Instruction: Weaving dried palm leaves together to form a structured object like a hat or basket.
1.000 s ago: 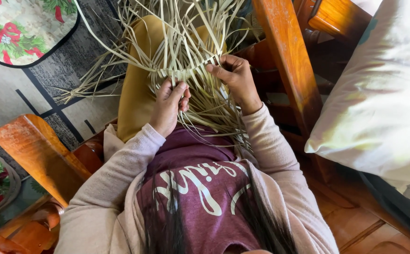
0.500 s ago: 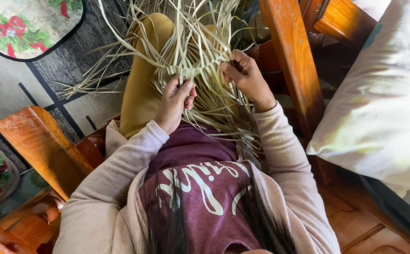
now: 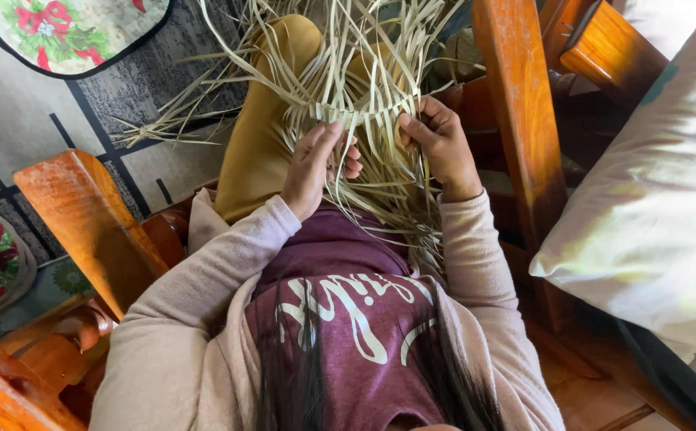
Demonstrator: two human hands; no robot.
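A loose weave of pale straw strips (image 3: 348, 88) lies across my lap, over mustard-yellow trousers (image 3: 264, 136). My left hand (image 3: 316, 164) rests against the woven edge, its fingers pinching strips near the middle. My right hand (image 3: 436, 144) is curled around a bunch of strips at the weave's right side. Long free strip ends fan out to the left, upward and down toward my maroon shirt (image 3: 340, 303). The fingertips are partly hidden among the strips.
I sit in a wooden chair with an orange-brown armrest (image 3: 84, 215) on the left and another (image 3: 515, 104) on the right. A pale cushion (image 3: 651, 207) lies at the right. Floral mats (image 3: 68, 28) lie on a grey patterned rug (image 3: 20, 128).
The view has drifted slightly, so hands and weave sit a little higher in frame. My left hand's fingers have shifted along the woven edge; my right hand keeps its grip on the strips.
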